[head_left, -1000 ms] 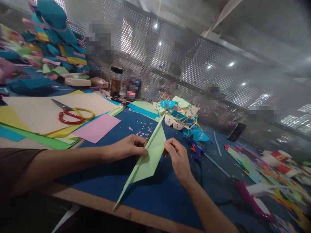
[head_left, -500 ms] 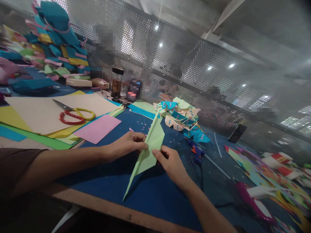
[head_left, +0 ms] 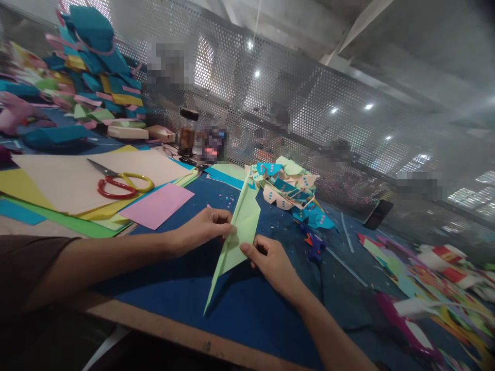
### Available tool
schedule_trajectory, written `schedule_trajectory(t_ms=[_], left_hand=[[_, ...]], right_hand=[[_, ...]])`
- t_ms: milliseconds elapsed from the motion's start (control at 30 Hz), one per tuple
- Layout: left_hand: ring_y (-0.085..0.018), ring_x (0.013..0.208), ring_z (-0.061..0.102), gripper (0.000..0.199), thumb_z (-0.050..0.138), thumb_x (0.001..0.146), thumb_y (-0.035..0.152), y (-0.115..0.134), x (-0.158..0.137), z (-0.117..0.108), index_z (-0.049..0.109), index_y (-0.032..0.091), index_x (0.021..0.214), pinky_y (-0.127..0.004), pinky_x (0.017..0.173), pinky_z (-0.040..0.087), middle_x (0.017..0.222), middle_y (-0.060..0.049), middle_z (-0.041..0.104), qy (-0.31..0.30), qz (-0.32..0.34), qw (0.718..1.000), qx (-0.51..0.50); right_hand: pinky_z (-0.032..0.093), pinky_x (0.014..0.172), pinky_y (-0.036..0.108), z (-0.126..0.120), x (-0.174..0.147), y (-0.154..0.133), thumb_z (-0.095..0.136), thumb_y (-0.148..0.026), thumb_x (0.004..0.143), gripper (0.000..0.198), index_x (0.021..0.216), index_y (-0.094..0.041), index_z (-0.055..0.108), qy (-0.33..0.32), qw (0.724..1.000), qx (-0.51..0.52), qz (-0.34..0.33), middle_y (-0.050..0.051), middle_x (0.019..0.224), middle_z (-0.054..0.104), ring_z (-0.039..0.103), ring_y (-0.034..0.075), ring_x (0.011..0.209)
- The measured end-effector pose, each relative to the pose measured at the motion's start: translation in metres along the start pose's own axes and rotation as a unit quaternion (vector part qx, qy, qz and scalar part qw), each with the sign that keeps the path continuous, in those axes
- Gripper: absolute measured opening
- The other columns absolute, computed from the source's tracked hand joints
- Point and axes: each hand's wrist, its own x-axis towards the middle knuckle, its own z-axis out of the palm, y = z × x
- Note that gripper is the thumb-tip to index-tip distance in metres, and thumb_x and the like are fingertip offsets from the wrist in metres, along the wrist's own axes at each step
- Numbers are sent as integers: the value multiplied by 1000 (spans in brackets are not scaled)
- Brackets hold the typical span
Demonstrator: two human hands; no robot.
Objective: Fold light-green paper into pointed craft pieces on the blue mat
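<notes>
A light green folded paper (head_left: 244,226) is held up over the blue tabletop, long and pointed at its lower end, with a narrow fold along its left side. My left hand (head_left: 211,226) pinches that folded edge near the middle. On the opposite side, my right hand (head_left: 268,260) grips the paper between thumb and fingers. Beyond the paper's upper tip lies a pile of folded paper boats (head_left: 290,188) in blue, cream and green with small coloured squares. A pink paper sheet (head_left: 157,206) lies to the left of my left hand.
Scissors (head_left: 124,183) with red and yellow handles rest on stacked coloured sheets (head_left: 62,178). A blue glue gun (head_left: 315,245) lies right of my hands. A lidded jar (head_left: 186,131) stands behind, before a perforated metal screen (head_left: 232,93). A phone (head_left: 379,214) leans at right.
The paper's lower tip has swung slightly right and up, and its upper end slightly left, so it stands a little steeper. Both hands keep hold of it.
</notes>
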Motion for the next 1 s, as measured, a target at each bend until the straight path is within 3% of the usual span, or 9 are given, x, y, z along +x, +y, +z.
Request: schedule_trajectory(t_ms=[200,467,767,900,1000], left_hand=[[-12,58,44,25,61,76,30,-2,2,-2,49,18,58,-26,60,32,57,3,50,13,3,1000,-3],[-12,58,46,24,61,75,30,-8,6,-5,50,18,57,-25,59,32,56,3,52,18,-3,1000,-18],[-12,57,50,21,62,74,30,-22,11,-6,52,17,60,-25,58,38,57,3,54,2,21,999,-48],[-12,56,52,20,61,72,28,-32,17,-5,52,18,58,-25,57,39,55,3,55,12,30,998,-49],[-12,55,51,20,61,73,26,-37,18,-4,52,17,58,-24,56,39,55,4,54,10,39,998,-56]], right_hand=[[31,48,23,-1,0,4,51,-64,90,54,62,-18,55,5,1000,-8,14,-3,52,52,44,10,48],[39,54,24,-7,5,6,47,-59,95,51,67,-18,59,84,996,-16,-27,-1,55,53,51,12,53],[43,57,26,-15,8,7,49,-61,92,51,69,-18,60,131,991,-27,-19,0,58,56,54,15,56],[44,62,27,-22,3,-11,50,-58,93,46,73,-18,61,130,989,-69,-29,1,62,59,56,16,61],[45,65,27,-22,5,-42,51,-52,94,39,79,-18,62,105,987,-112,-49,1,68,61,57,16,64]])
